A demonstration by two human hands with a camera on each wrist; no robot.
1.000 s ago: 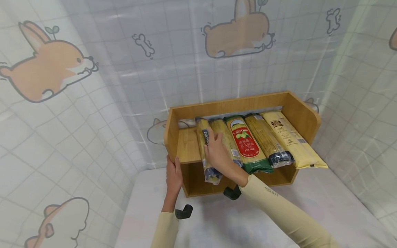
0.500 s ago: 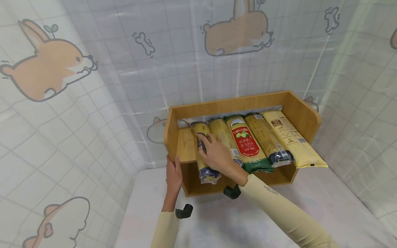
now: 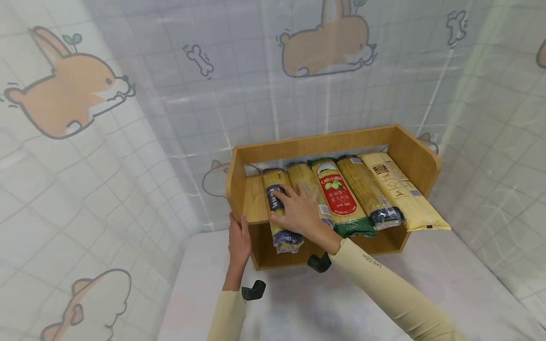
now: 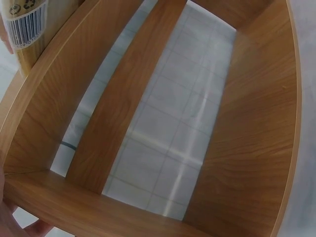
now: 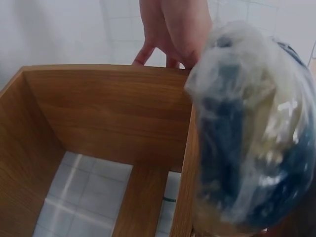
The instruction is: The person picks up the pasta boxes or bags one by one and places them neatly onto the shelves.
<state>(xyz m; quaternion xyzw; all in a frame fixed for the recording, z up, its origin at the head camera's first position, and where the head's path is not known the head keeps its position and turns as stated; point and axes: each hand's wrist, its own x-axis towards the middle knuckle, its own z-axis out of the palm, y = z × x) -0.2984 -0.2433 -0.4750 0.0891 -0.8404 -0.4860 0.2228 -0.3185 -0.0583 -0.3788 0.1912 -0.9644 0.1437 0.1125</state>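
A small two-level wooden shelf (image 3: 256, 201) holds several packs of spaghetti on its upper board. My left hand (image 3: 240, 239) grips the shelf's left side panel near the upper board; in the left wrist view only parts of its fingers show at the lower left. My right hand (image 3: 300, 213) rests with fingers spread over the leftmost spaghetti pack (image 3: 274, 177), which has a dark blue label, and the clear-wrapped spaghetti pack (image 3: 300, 173) beside it. The leftmost pack's crinkled end (image 5: 247, 138) sticks out past the board's front edge in the right wrist view.
Right of my hand lie a green-and-red spaghetti pack (image 3: 339, 194), a dark-ended pack (image 3: 367, 189) and a yellow pack (image 3: 403, 194). Below is the open lower compartment (image 4: 163, 128). The shelf stands on a pale cloth-covered table (image 3: 298, 303) against a patterned curtain (image 3: 239, 94).
The leftmost spaghetti pack has shifted left and turned so its label faces up. My right hand has loosened from it and spread its fingers. The left hand has stayed put.
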